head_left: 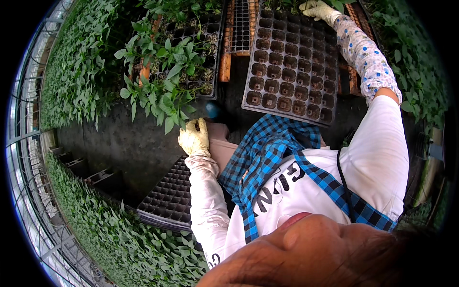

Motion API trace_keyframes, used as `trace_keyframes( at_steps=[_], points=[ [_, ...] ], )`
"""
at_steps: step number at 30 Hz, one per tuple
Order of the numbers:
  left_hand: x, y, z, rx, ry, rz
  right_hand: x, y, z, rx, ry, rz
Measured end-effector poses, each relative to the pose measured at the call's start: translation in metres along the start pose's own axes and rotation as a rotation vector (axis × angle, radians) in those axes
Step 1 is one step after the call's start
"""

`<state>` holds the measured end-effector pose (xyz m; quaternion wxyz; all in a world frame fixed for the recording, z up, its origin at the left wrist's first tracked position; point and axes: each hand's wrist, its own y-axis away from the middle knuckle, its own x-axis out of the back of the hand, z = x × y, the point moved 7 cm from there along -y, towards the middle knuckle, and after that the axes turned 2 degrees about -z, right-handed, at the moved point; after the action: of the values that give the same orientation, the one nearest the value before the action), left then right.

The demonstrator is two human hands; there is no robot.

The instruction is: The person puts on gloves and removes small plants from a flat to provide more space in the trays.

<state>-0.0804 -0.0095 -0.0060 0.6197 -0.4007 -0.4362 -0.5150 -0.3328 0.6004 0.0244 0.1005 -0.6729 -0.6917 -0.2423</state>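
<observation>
Tilting slightly in view, a black plastic seedling tray point(286, 61) lies in front of the person, its near edge just beyond the blue-and-black checked apron point(260, 150). It is a rectangular grid of rounded-square, open cells, dull grey-black along the ribs, with brown soil residue on many cell walls and bottoms; the nearest rows look deepest, and a pale rim runs along the near edge. The right hand point(319, 10), in a pale yellow glove below a dotted sleeve, is at the far right end of this tray, beside green leaves, so the tray stretches from its fingers back toward the body. The left hand point(194, 137), also gloved in pale yellow, is well apart from the tray, to the left of its near edge; its fingers curl just below the drooping leaves of a leafy seedling point(167, 103) that leans out over a second black tray point(209, 71). Both hands are small in the wide view, and I cannot tell whether the fingers of either are closed on anything. A stack of black trays point(167, 193) sits beside the left forearm, above the dark floor point(114, 134).
</observation>
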Motion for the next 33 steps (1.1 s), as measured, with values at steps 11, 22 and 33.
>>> trace_keyframes(
  at_steps=[11, 22, 33],
  points=[
    [-0.007, 0.002, -0.01, -0.029, -0.011, 0.036, 0.005, -0.052, 0.04, 0.09, 0.945, 0.048],
    [-0.002, 0.009, -0.019, 0.005, -0.054, 0.04, -0.022, 0.004, 0.025, 0.332, 0.233, 0.289],
    [-0.004, 0.008, -0.013, -0.043, -0.077, 0.118, -0.09, 0.063, -0.037, 0.503, 1.036, 0.341]
  ],
)
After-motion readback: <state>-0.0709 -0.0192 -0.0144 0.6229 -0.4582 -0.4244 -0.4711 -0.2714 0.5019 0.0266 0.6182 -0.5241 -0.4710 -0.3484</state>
